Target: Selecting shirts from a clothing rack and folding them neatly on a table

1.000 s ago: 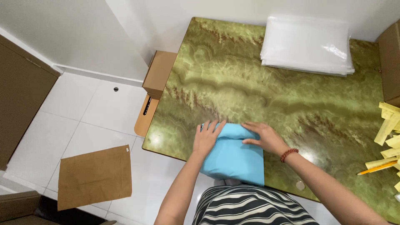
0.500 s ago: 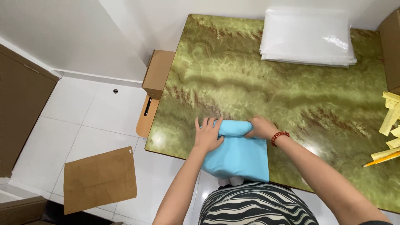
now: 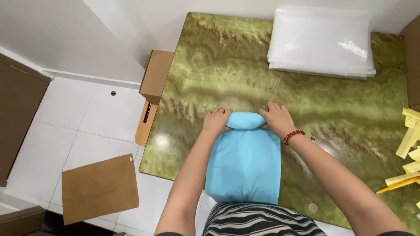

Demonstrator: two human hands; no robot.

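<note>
A light blue cloth (image 3: 244,168) lies on the green marbled table (image 3: 227,70), reaching from its near edge toward the middle. Its far end is rolled into a small tube. My left hand (image 3: 216,121) grips the left end of that roll with curled fingers. My right hand (image 3: 276,119), with a red bead bracelet on the wrist, grips the right end. Both forearms run alongside the flat part of the cloth.
A stack of clear plastic bags (image 3: 321,41) lies at the table's far right. Yellow paper strips (image 3: 409,148) and a pencil (image 3: 398,184) sit at the right edge. A cardboard box (image 3: 155,81) stands left of the table, and a flat brown cardboard piece (image 3: 99,189) lies on the white tiled floor.
Both hands went from lying flat on the cloth to gripping its far end, which is now rolled up toward me. The camera view has shifted slightly.
</note>
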